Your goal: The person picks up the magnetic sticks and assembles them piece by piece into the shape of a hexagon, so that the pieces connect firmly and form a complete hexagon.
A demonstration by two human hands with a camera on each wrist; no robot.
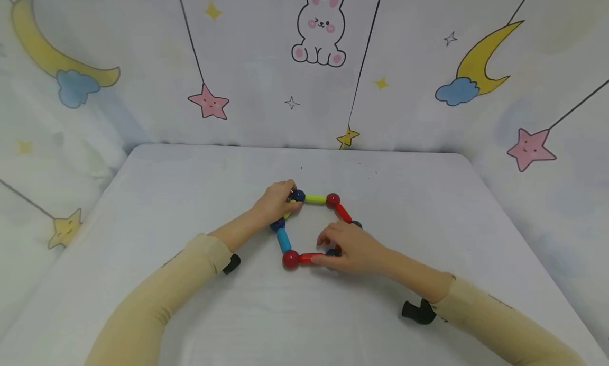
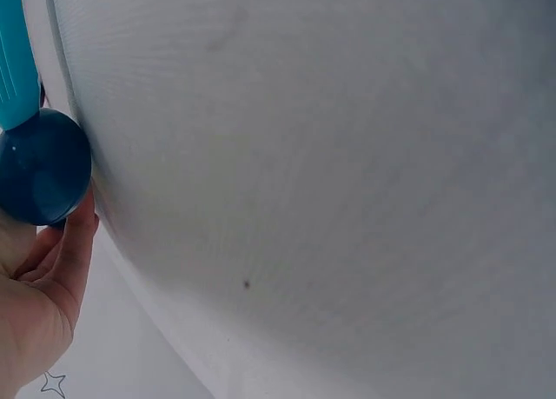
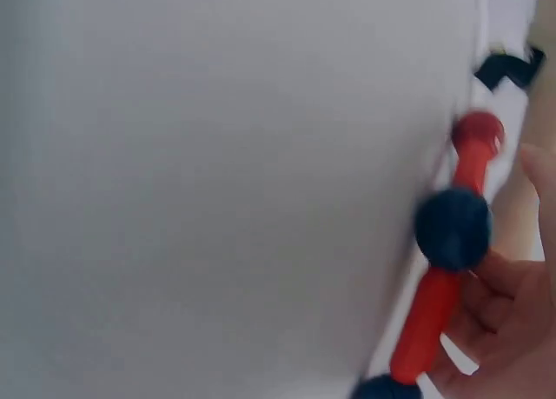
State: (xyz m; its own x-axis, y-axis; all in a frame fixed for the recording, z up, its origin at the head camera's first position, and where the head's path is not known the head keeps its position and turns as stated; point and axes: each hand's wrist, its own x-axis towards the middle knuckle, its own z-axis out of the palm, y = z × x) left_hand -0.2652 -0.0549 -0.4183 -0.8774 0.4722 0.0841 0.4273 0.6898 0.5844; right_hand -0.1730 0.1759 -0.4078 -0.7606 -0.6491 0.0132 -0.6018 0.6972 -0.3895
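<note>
A closed ring of coloured rods and balls lies on the white table. At its far left corner my left hand (image 1: 275,201) pinches a dark blue ball (image 1: 298,195) between thumb and fingers. A yellow-green rod (image 1: 315,199) runs from that ball to a red ball (image 1: 333,199). Over the near right corner, my right hand (image 1: 354,247) has loosely bent fingers, its thumb by a red rod (image 1: 310,258). Another blue ball (image 3: 453,229) sits beside those fingers, partly hidden in the head view. A light blue rod (image 1: 284,240) joins the near red ball (image 1: 291,259).
Black wrist straps show under the left forearm (image 1: 231,263) and the right forearm (image 1: 420,311). Behind the table (image 1: 200,170) hangs a white cloth (image 1: 266,48) printed with moons, stars and a rabbit.
</note>
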